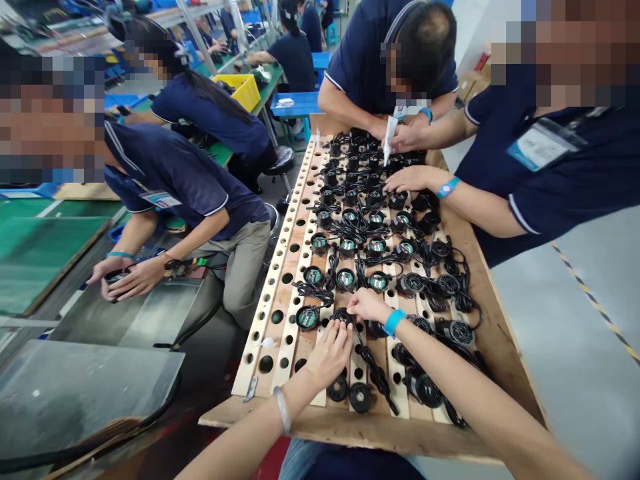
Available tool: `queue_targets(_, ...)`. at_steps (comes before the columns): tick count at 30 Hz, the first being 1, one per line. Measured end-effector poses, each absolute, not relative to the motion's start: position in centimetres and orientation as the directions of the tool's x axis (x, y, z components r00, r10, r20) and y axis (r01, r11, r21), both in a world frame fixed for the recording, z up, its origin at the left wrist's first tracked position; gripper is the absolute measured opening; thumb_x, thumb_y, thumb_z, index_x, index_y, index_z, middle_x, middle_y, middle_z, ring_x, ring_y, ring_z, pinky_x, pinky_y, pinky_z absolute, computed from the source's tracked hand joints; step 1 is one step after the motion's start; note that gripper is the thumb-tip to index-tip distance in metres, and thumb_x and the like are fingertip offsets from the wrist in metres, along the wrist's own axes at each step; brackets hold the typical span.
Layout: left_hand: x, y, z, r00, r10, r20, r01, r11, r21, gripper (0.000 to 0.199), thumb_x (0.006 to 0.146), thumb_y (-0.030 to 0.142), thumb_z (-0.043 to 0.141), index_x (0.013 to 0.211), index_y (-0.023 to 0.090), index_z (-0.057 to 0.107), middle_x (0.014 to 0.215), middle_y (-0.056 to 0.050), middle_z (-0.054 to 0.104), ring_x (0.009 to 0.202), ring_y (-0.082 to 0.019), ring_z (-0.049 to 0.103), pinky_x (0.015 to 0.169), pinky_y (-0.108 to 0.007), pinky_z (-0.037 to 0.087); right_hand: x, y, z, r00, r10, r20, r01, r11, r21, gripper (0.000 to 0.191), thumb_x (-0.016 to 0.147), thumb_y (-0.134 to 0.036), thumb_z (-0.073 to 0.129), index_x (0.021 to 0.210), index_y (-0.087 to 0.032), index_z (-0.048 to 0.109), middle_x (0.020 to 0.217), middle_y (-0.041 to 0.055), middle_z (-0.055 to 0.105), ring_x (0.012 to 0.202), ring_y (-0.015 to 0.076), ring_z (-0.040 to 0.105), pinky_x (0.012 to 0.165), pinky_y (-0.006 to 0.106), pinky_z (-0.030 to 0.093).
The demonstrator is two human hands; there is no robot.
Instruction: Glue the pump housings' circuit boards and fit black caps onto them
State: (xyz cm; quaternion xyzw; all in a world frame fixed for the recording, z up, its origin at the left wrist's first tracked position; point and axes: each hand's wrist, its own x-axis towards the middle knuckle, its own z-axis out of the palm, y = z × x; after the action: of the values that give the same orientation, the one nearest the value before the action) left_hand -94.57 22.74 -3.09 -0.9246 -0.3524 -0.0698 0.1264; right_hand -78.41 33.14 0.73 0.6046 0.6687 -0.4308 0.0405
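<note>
My left hand [331, 352] reaches in from the bottom, its fingertips on a black round part [341, 315] with a ribbed top. From the right my right hand [369, 306] touches the same part, thumb and fingers pinched together at its edge; anything between them is too small to name. Left of it sits an open black housing with a green board [307, 317]. Rows of similar housings [346, 279] with coiled black cables stand on the wooden rack [260, 420]. Two black discs [361, 397] lie near its front edge.
Across the rack, a person's hand [407, 179] rests among the parts, the other holding a white tube [389, 139]. Another person leans at the far end. A seated person [185, 173] works at left beside metal plates [100, 387].
</note>
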Motion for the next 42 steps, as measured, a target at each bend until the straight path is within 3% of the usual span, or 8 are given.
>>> queue_targets(3, -94.4, 22.9, -2.9, 0.733, 0.636, 0.241, 0.677, -0.713, -0.181, 0.042, 0.082, 0.003, 0.040, 0.121, 0.001, 0.054, 0.110, -0.019, 0.065, 0.107, -0.026, 0.063, 0.098, -0.042, 0.050, -77.9, 30.4, 3.0, -0.191, 0.865, -0.465, 0.904, -0.030, -0.427, 0.031, 0.094, -0.027, 0.041, 0.087, -0.014, 0.068, 0.092, 0.0133, 0.072, 0.091, 0.0200, 0.067, 0.076, 0.024, 0.046)
queue_targets(6, -94.3, 23.0, -2.6, 0.729, 0.636, 0.252, 0.682, -0.706, -0.189, 0.041, 0.081, 0.003, 0.042, 0.120, 0.001, 0.056, 0.108, -0.018, 0.066, 0.103, -0.025, 0.064, 0.096, -0.041, 0.051, -76.9, 25.3, 4.5, -0.117, 0.906, -0.406, 0.949, -0.019, -0.314, 0.040, 0.099, -0.029, 0.027, 0.099, -0.014, 0.065, 0.101, 0.0159, 0.069, 0.097, 0.0224, 0.066, 0.080, 0.029, 0.045)
queue_targets(10, -94.1, 23.1, -2.4, 0.724, 0.641, 0.255, 0.688, -0.694, -0.212, 0.041, 0.080, 0.004, 0.043, 0.119, 0.002, 0.057, 0.108, -0.017, 0.066, 0.102, -0.025, 0.065, 0.094, -0.040, 0.053, -76.7, 18.7, 3.3, -0.108, 0.849, -0.517, 0.977, -0.007, -0.214, 0.026, 0.086, -0.034, 0.058, 0.094, -0.010, 0.066, 0.090, 0.0174, 0.070, 0.083, 0.0282, 0.068, 0.070, 0.032, 0.049)
queue_targets(15, -94.1, 23.0, -2.7, 0.728, 0.632, 0.266, 0.685, -0.686, -0.245, 0.041, 0.079, 0.003, 0.043, 0.117, 0.002, 0.060, 0.107, -0.017, 0.067, 0.102, -0.026, 0.065, 0.092, -0.039, 0.054, -76.8, 16.6, 2.0, -0.111, 0.837, -0.535, 0.970, -0.027, -0.243, 0.024, 0.084, -0.014, 0.053, 0.105, -0.008, 0.062, 0.099, 0.0170, 0.069, 0.094, 0.0269, 0.067, 0.076, 0.031, 0.048)
queue_targets(20, -94.4, 22.8, -3.3, 0.729, 0.636, 0.253, 0.684, -0.687, -0.244, 0.045, 0.079, 0.003, 0.041, 0.120, 0.004, 0.058, 0.112, -0.018, 0.065, 0.108, -0.026, 0.063, 0.095, -0.039, 0.053, -72.8, 20.0, 6.7, -0.220, 0.857, -0.466, 0.897, -0.011, -0.443, 0.024, 0.091, -0.024, 0.043, 0.108, -0.017, 0.058, 0.086, 0.0062, 0.070, 0.079, 0.0199, 0.068, 0.065, 0.025, 0.043)
queue_targets(23, -94.5, 22.6, -3.6, 0.731, 0.629, 0.262, 0.681, -0.690, -0.244, 0.047, 0.078, 0.002, 0.040, 0.121, 0.003, 0.057, 0.114, -0.019, 0.065, 0.111, -0.027, 0.062, 0.095, -0.040, 0.053, -70.1, 23.7, 8.6, -0.079, 0.950, -0.301, 0.957, -0.013, -0.291, 0.029, 0.093, -0.029, 0.044, 0.118, -0.022, 0.055, 0.098, 0.0065, 0.067, 0.083, 0.0200, 0.065, 0.068, 0.027, 0.043)
queue_targets(26, -94.5, 22.7, -3.7, 0.743, 0.606, 0.284, 0.668, -0.694, -0.267, 0.047, 0.077, 0.000, 0.040, 0.119, 0.001, 0.059, 0.113, -0.020, 0.065, 0.109, -0.028, 0.063, 0.093, -0.040, 0.055, -68.7, 27.1, 7.6, -0.078, 0.966, -0.245, 0.990, 0.047, -0.129, 0.027, 0.094, -0.027, 0.042, 0.109, -0.022, 0.063, 0.111, 0.0084, 0.060, 0.088, 0.0173, 0.062, 0.072, 0.025, 0.042)
queue_targets(42, -94.6, 22.5, -3.3, 0.744, 0.602, 0.289, 0.668, -0.657, -0.350, 0.046, 0.075, 0.005, 0.044, 0.118, 0.005, 0.062, 0.112, -0.016, 0.067, 0.106, -0.025, 0.065, 0.091, -0.034, 0.056, -70.9, 29.0, 0.9, 0.001, 0.966, -0.259, 0.993, -0.031, -0.112, 0.019, 0.086, -0.023, 0.056, 0.085, -0.011, 0.070, 0.089, 0.0155, 0.067, 0.090, 0.0248, 0.063, 0.077, 0.032, 0.044)
